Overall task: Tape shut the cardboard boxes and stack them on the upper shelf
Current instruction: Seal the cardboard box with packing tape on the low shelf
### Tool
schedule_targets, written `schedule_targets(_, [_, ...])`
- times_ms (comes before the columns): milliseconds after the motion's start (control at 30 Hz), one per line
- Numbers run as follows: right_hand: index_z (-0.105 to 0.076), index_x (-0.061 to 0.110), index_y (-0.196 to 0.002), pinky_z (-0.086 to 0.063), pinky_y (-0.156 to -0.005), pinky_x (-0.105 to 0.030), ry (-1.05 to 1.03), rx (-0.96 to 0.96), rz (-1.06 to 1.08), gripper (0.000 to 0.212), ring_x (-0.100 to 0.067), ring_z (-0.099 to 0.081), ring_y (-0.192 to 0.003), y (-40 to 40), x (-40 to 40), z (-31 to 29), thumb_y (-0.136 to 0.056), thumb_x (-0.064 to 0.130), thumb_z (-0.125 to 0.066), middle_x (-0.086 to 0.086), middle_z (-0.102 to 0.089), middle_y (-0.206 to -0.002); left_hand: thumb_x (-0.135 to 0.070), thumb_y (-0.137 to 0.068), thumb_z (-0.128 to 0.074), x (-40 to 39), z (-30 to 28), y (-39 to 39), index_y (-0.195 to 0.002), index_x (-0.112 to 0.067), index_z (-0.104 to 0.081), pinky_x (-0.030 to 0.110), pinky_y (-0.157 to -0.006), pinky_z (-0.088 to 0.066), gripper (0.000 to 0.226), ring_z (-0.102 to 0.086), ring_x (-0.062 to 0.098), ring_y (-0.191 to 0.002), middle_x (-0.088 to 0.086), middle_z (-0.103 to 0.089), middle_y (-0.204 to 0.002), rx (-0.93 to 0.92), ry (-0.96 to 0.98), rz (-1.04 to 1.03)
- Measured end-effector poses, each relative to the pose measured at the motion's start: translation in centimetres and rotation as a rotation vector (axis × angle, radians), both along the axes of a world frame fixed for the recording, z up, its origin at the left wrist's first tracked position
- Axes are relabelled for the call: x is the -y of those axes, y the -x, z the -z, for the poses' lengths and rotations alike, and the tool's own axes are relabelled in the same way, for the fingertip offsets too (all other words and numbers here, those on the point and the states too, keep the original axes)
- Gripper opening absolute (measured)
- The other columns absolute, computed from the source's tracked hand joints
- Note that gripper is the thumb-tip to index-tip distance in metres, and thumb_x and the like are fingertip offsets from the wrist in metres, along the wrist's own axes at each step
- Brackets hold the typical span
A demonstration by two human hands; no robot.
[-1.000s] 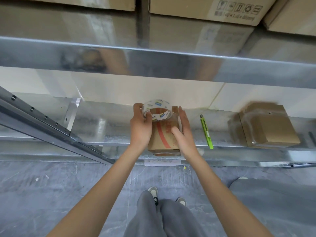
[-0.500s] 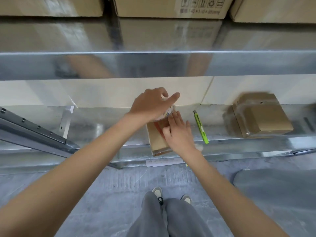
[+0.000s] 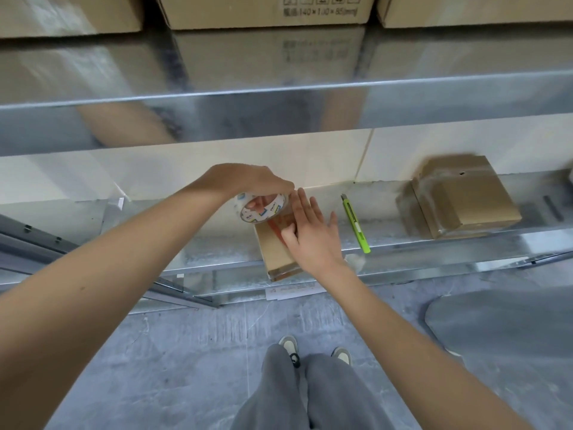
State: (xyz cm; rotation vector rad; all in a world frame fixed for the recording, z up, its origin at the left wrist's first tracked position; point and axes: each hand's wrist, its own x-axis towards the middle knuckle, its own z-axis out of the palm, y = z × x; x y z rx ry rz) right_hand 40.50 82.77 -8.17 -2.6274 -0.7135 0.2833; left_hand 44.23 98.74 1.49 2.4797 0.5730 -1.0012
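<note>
A small cardboard box [image 3: 274, 252] with a red stripe lies on the lower metal shelf [image 3: 217, 246], its near end at the shelf's front edge. My left hand [image 3: 248, 183] grips a roll of clear tape [image 3: 262, 207] from above, held over the box's far end. My right hand [image 3: 310, 234] lies flat on the box's top, fingers spread and pressing down. The tape strip itself is too clear to make out. Another cardboard box [image 3: 465, 197] sits on the same shelf to the right.
A green utility knife [image 3: 356, 225] lies on the shelf just right of my right hand. The upper shelf [image 3: 279, 94] carries several cardboard boxes [image 3: 266, 10] at the top of the view. My legs and shoes [image 3: 290, 347] stand on grey floor below.
My left hand has turned over the tape roll and now grips it from above. My right hand has gone from the box's side to lying flat on its top.
</note>
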Motion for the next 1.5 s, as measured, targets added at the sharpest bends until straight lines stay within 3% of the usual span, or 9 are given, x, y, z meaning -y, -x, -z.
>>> schedule_targets(100, [-0.010, 0.021, -0.156, -0.009, -0.118, -0.057, -0.018, -0.021, -0.013, 0.067, -0.018, -0.008, -0.150, 0.0, -0.1, 0.1, -0.094, 0.029, -0.035, 0.007, -0.006, -0.163, -0.059, -0.074, -0.048, -1.0, -0.5, 0.5, -0.078, -0.018, -0.066, 0.026, -0.064, -0.043, 0.045, -0.057, 0.020, -0.058, -0.001, -0.066, -0.061, -0.035, 0.084, -0.016])
schedule_targets(267, [-0.009, 0.022, -0.156, -0.006, -0.119, -0.056, -0.053, -0.027, -0.029, 0.067, -0.017, -0.008, -0.150, -0.1, 0.1, 0.4, -0.094, 0.028, -0.034, 0.006, -0.007, -0.163, -0.061, -0.078, -0.063, -2.0, -0.3, 1.8, -0.122, -0.029, -0.060, 0.056, -0.108, -0.037, 0.054, -0.047, 0.031, -0.130, 0.005, -0.052, -0.137, -0.124, 0.407, -0.250])
schedule_targets(467, [-0.025, 0.011, -0.152, -0.025, -0.116, -0.035, -0.508, -0.223, 0.338, 0.058, -0.022, -0.034, -0.141, -3.1, 2.4, 1.4, -0.102, 0.033, -0.043, -0.008, -0.033, -0.156, -0.051, -0.085, -0.056, -2.0, 0.4, 2.2, -0.103, -0.024, -0.066, 0.033, -0.078, -0.048, 0.034, -0.062, 0.020, -0.087, 0.001, -0.068, -0.102, -0.058, 0.471, -0.282])
schedule_targets(567, [-0.047, 0.001, -0.135, -0.037, -0.099, -0.040, -0.163, -0.179, 0.604, 0.048, -0.037, -0.044, -0.125, -6.6, 6.2, 3.1, -0.098, 0.032, -0.052, -0.022, -0.047, -0.135, -0.050, -0.088, -0.055, -2.1, 0.5, 2.4, -0.104, -0.021, -0.068, 0.032, -0.074, -0.048, 0.036, -0.064, 0.022, -0.084, 0.005, -0.071, -0.102, -0.047, 0.506, -0.272])
schedule_targets(667, [-0.052, -0.002, -0.119, -0.041, -0.091, -0.041, 0.153, -0.211, 0.537, 0.041, -0.038, -0.046, -0.118, -8.3, 8.0, 4.4, -0.094, 0.031, -0.058, -0.022, -0.049, -0.126, -0.049, -0.088, -0.055, -2.2, 0.5, 2.3, -0.103, -0.017, -0.071, 0.033, -0.074, -0.045, 0.040, -0.062, 0.021, -0.081, 0.004, -0.071, -0.100, -0.029, 0.538, -0.255])
schedule_targets(800, [-0.054, -0.002, -0.107, -0.045, -0.082, -0.038, 0.157, -0.286, 0.451, 0.025, -0.037, -0.057, -0.106, -9.2, 8.2, 4.3, -0.093, 0.019, -0.058, -0.023, -0.061, -0.111, -0.051, -0.087, -0.056, -2.4, 0.6, 2.1, -0.107, -0.016, -0.072, 0.028, -0.069, -0.048, 0.044, -0.064, 0.018, -0.077, 0.003, -0.072, -0.097, -0.034, 0.556, -0.254])
schedule_targets(900, [-0.057, 0.000, -0.097, -0.052, -0.066, -0.034, -0.086, -0.450, 0.477, 0.017, -0.029, -0.064, -0.067, -8.9, 7.5, 2.1, -0.093, 0.016, -0.061, -0.022, -0.065, -0.087, -0.055, -0.078, -0.058, -2.7, 0.8, 2.1, -0.104, -0.017, -0.071, 0.028, -0.069, -0.050, 0.048, -0.066, 0.018, -0.079, 0.005, -0.072, -0.101, -0.048, 0.578, -0.246])
schedule_targets(1000, [-0.060, 0.003, -0.106, -0.028, -0.035, -0.018, -0.498, -0.694, 0.432, 0.015, -0.013, -0.040, -0.031, -8.3, 6.9, -2.6, -0.092, 0.008, -0.060, -0.012, -0.060, -0.063, -0.057, -0.068, -0.059, -2.6, 0.9, 2.0, -0.108, -0.013, -0.069, 0.033, -0.077, -0.047, 0.060, -0.064, 0.022, -0.086, 0.009, -0.071, -0.104, -0.047, 0.570, -0.253])
schedule_targets(1500, [-0.075, 0.019, -0.098, -0.030, -0.035, -0.011, -0.196, -0.467, 0.083, 0.024, -0.001, -0.041, -0.029, -5.9, 2.2, -9.9, -0.086, 0.006, -0.059, 0.002, -0.058, -0.052, -0.053, -0.078, -0.056, -2.7, 1.0, 1.7, -0.089, -0.022, -0.068, 0.023, -0.057, -0.048, 0.036, -0.061, 0.017, -0.072, -0.001, -0.069, -0.086, -0.040, 0.561, -0.250])
